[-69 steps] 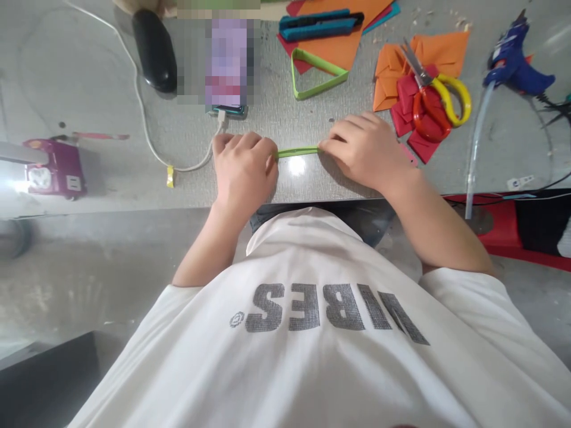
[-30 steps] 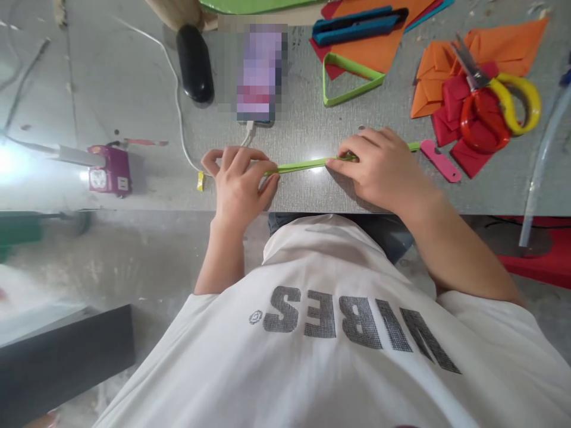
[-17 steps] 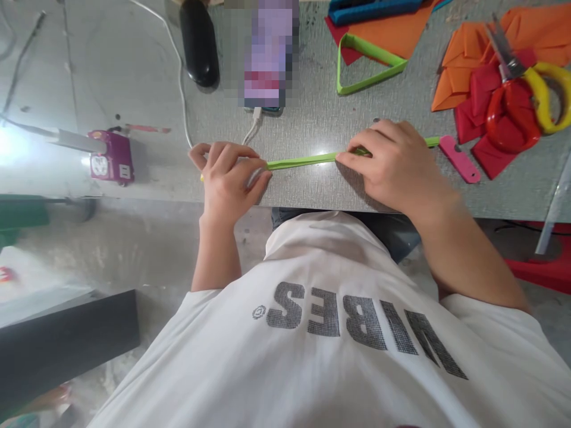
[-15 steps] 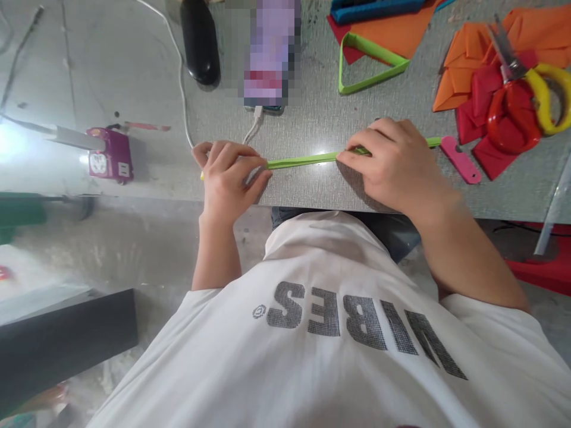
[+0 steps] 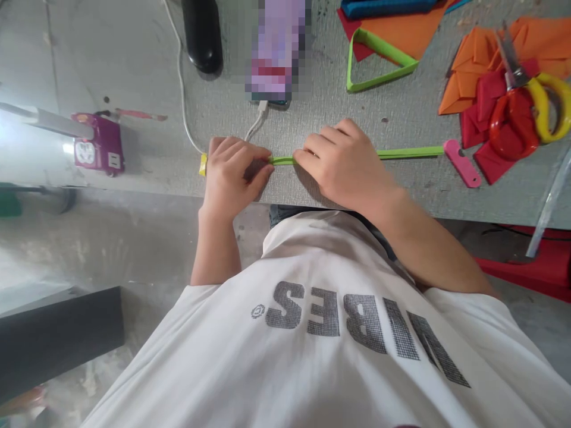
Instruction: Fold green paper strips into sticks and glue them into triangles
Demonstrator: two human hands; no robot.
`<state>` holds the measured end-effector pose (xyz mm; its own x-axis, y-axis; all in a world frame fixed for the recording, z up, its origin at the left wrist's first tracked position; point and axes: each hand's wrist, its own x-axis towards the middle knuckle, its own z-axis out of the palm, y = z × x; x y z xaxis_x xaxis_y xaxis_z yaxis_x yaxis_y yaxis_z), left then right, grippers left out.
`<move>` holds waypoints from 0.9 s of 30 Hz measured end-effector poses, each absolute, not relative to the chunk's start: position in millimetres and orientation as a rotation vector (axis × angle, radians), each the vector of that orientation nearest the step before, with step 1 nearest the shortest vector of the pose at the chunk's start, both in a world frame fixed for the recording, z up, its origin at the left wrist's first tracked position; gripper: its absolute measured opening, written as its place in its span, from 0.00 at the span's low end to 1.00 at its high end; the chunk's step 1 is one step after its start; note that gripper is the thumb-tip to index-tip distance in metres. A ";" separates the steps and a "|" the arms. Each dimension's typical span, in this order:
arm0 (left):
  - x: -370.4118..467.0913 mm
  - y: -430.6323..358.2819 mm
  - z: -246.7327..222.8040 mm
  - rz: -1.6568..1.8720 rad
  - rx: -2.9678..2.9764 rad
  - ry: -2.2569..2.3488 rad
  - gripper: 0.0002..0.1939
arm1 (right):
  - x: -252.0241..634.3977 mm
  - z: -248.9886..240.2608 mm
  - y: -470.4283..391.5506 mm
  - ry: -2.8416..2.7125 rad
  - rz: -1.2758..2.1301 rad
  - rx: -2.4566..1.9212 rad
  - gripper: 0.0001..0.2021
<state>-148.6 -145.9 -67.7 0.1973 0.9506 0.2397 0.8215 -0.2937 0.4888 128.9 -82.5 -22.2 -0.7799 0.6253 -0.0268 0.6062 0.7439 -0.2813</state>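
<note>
A long, narrow green folded paper strip (image 5: 410, 153) lies along the table near its front edge. At the strip's left part, my left hand (image 5: 232, 175) pinches it between thumb and fingers. My right hand (image 5: 341, 163) bends over its middle, fingertips pressed together on the strip close to my left hand; part of the strip is hidden beneath it. Beside my left hand a small yellow piece (image 5: 203, 164) shows. The strip's right end reaches a pink utility cutter (image 5: 461, 163). A green paper triangle frame (image 5: 383, 77) stands farther back.
Red-and-yellow-handled scissors (image 5: 514, 122) lie on folded orange and red paper (image 5: 471, 53) at right. A phone (image 5: 272, 71) with a white cable (image 5: 181, 89), a black case (image 5: 203, 35) and a purple box-shaped item (image 5: 100, 142) are behind and left.
My right hand has slid left along the strip, toward my left hand, uncovering more of the strip's right part. My left hand stays on the left part. The view has shifted slightly.
</note>
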 end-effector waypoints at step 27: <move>-138.4 -145.5 -69.8 0.712 2.222 1.641 0.10 | 133.6 -38.8 -81.6 -2.824 0.447 -0.962 0.20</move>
<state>-138.4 -145.5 -69.8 0.2298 0.9488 0.2167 0.8065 -0.3102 0.5033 133.6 -81.6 -38.8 -0.7895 0.6133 0.0225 0.5763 0.7536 -0.3162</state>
